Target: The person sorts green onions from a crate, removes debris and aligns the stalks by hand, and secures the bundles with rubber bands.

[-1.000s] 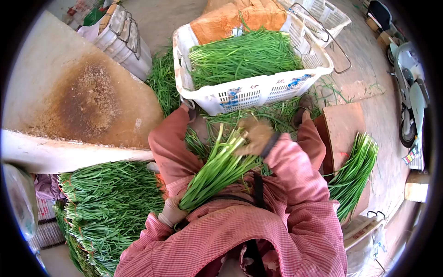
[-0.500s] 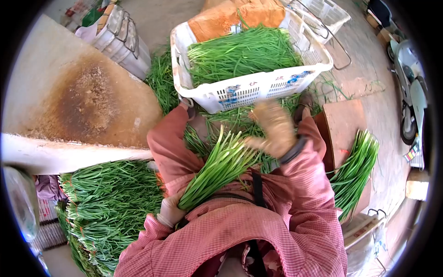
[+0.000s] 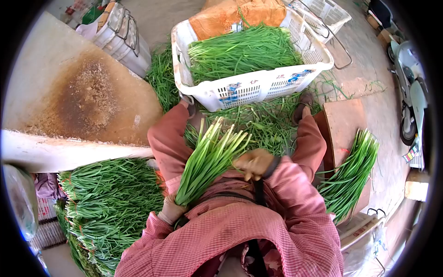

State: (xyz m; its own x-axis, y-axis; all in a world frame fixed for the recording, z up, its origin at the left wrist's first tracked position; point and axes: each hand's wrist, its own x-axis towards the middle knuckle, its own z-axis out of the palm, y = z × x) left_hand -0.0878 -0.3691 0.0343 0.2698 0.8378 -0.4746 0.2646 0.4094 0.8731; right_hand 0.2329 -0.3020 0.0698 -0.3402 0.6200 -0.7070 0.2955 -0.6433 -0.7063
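A bunch of green garlic chives [image 3: 205, 161] slants across my lap, its pale cut ends pointing up and away. My left hand [image 3: 173, 208] is closed around its leafy lower end. Just right of the bunch is my right hand [image 3: 255, 164], in a brownish glove, with its fingers curled. Whether anything is inside those fingers is hidden. Beyond my feet, a white plastic crate [image 3: 251, 90] holds a thick layer of chives [image 3: 244, 51].
Tied chive bundles [image 3: 110, 207] are stacked at my left, below a stained slab [image 3: 87, 101]. Loose chives [image 3: 346, 184] lie on a brown board [image 3: 344, 120] at my right. Leaf scraps [image 3: 258, 122] litter the floor between my feet. A scooter [image 3: 410, 92] stands far right.
My right hand has come down and toward me, from beyond the stalk ends to beside the bunch, and its fingers have curled. The bunch has tipped a little more upright in my left hand.
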